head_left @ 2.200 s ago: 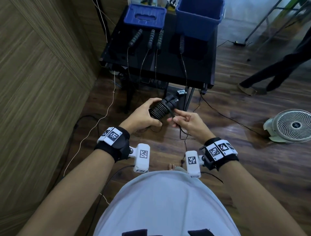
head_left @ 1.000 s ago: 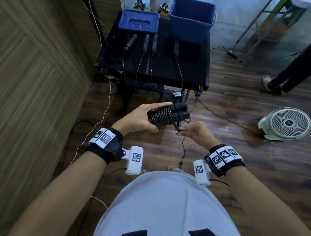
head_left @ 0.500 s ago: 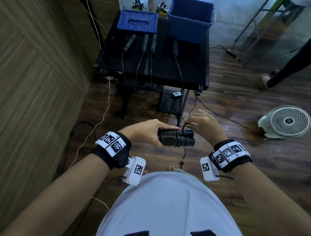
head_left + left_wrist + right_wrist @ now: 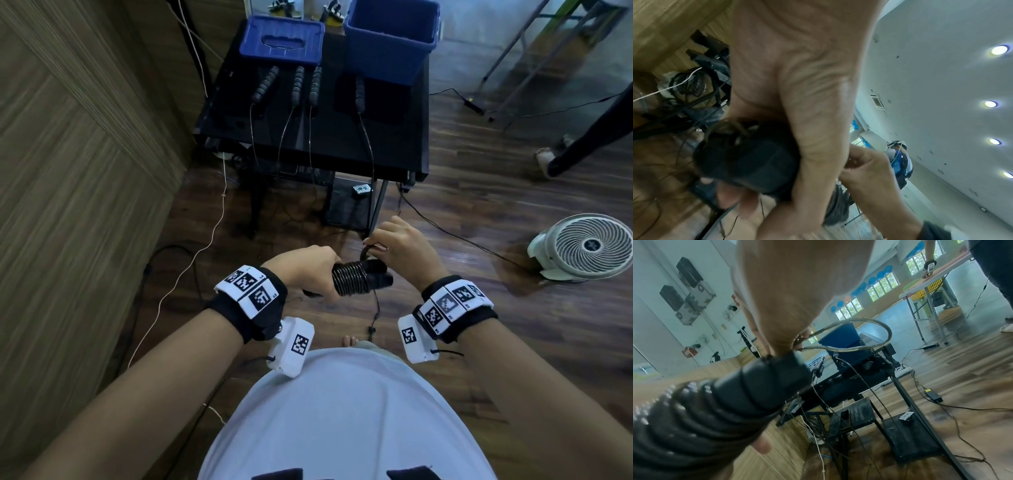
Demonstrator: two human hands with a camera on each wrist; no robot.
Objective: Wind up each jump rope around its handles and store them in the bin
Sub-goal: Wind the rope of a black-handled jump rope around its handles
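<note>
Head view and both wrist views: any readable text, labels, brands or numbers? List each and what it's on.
No legible text in any view.
White tags on the black left wristband: square black-and-white marker codes; the tiny characters beside them are too small to read.
White tags on the black right wristband: the same.
White wrist camera housings: one marker code each, no words.
Round white floor fan: hub badge too small to read.
Wrist views: blurred, nothing readable.

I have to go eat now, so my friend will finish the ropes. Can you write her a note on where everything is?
Left hand grips the paired black foam handles, thin black rope coiled around them.
Right hand pinches the last rope loop above the handle ends.
Four more black handles lie on the black table, ropes hanging off.
Done: this rope nearly wound.
Left: secure the loop, drop it in the open blue plastic bin, wind the rest.
</note>
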